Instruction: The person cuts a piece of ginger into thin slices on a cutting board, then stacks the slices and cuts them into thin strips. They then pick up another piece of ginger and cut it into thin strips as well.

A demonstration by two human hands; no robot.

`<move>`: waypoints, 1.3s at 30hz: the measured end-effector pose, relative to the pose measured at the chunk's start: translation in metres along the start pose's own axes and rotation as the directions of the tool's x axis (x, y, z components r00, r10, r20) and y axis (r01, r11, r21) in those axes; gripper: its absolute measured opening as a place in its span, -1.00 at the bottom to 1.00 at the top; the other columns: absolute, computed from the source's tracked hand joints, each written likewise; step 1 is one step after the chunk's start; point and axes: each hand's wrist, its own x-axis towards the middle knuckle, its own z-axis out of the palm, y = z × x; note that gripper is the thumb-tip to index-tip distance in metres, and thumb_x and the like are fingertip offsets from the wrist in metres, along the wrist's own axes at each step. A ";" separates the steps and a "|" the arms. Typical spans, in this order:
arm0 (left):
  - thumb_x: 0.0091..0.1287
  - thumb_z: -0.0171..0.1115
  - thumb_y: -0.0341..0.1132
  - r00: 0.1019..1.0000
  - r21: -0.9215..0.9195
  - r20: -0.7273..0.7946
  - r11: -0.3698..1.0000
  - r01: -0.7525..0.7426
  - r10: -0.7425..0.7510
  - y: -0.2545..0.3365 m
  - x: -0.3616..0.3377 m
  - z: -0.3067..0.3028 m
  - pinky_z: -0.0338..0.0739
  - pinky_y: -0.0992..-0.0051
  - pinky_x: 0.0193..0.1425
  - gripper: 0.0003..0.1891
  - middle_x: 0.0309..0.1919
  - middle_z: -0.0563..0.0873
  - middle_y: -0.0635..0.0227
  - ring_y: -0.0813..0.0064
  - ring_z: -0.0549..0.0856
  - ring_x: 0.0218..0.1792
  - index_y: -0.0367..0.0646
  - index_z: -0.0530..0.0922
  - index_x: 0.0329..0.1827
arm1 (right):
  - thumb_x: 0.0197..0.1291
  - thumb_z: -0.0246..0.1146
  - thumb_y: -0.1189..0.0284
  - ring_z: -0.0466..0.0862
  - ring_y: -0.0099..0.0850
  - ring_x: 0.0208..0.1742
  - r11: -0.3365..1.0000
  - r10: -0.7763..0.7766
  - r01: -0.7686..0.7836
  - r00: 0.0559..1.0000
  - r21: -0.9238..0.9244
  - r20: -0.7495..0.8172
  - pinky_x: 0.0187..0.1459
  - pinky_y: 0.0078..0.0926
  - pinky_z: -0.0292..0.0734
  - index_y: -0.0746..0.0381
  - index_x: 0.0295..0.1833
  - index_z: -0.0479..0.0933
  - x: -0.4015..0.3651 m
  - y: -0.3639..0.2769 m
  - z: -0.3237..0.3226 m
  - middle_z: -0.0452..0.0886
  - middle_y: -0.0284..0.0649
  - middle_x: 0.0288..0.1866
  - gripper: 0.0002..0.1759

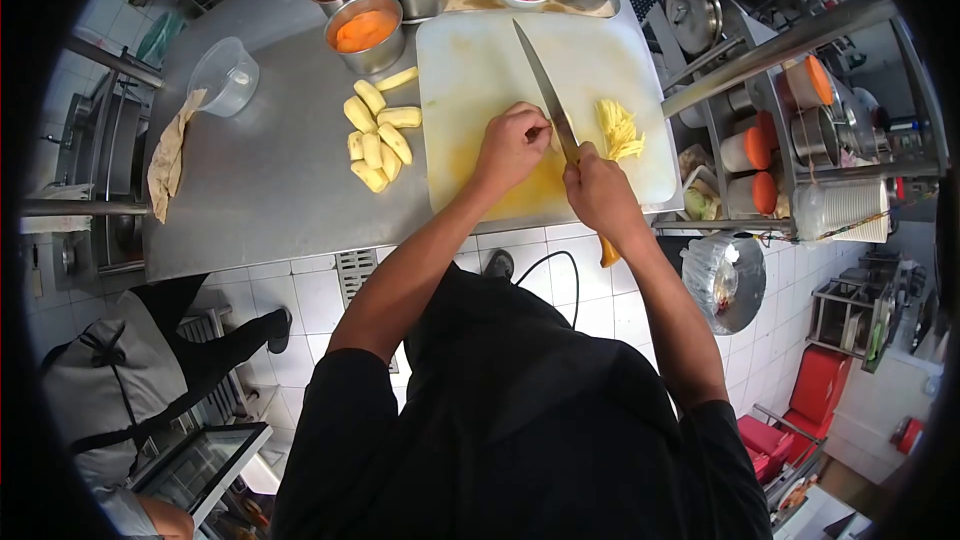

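Slowly now, with your right hand [598,190] wrapped tight round the knife [540,80] and your left hand [512,145] curled on the yellow piece [555,138] on the white board [470,70], tuck your fingertips back and cut thin, even strips

You have a single view, worn on your head, looking steeply down past your own chest and arms. It faces forward across the surface [270,160], so the far edge with the bowls [365,35] lies at the top of the frame and the tiled floor [300,300] below. Your left hand [512,145], right hand [598,190] and the knife [540,80] sit near the centre, fairly close. The wide lens bends and darkens the rim, so the corners probably mislead.
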 end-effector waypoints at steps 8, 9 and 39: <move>0.25 0.39 -0.53 0.999 0.054 -0.015 0.997 -0.049 0.050 -0.005 0.001 0.003 0.64 0.45 -0.30 -0.95 -0.26 0.77 0.24 0.36 0.75 -0.42 -0.34 0.69 -0.30 | 0.41 0.13 0.40 0.67 0.32 -0.28 1.000 0.018 -0.018 1.000 -0.025 -0.024 -0.18 0.22 0.56 0.42 -0.15 0.39 0.014 0.011 0.021 0.63 0.33 -0.42 -0.76; 0.26 0.40 -0.53 0.997 0.078 -0.009 0.994 -0.072 0.073 -0.005 0.001 0.002 0.63 0.49 -0.32 -0.94 -0.26 0.78 0.27 0.43 0.74 -0.44 -0.35 0.69 -0.29 | 0.41 0.13 0.40 0.67 0.33 -0.28 1.000 0.028 -0.028 1.000 -0.014 -0.014 -0.18 0.22 0.56 0.42 -0.15 0.39 0.013 0.011 0.020 0.63 0.33 -0.42 -0.76; 0.22 0.35 -0.54 1.000 0.009 0.010 1.000 0.011 -0.011 -0.004 -0.001 0.001 0.63 0.36 -0.26 -0.97 -0.26 0.75 0.20 0.23 0.75 -0.36 -0.33 0.69 -0.31 | 0.43 0.13 0.40 0.69 0.30 -0.27 0.999 0.036 -0.036 0.999 -0.006 -0.013 -0.10 0.21 0.58 0.41 -0.13 0.38 -0.003 -0.002 0.002 0.65 0.29 -0.42 -0.76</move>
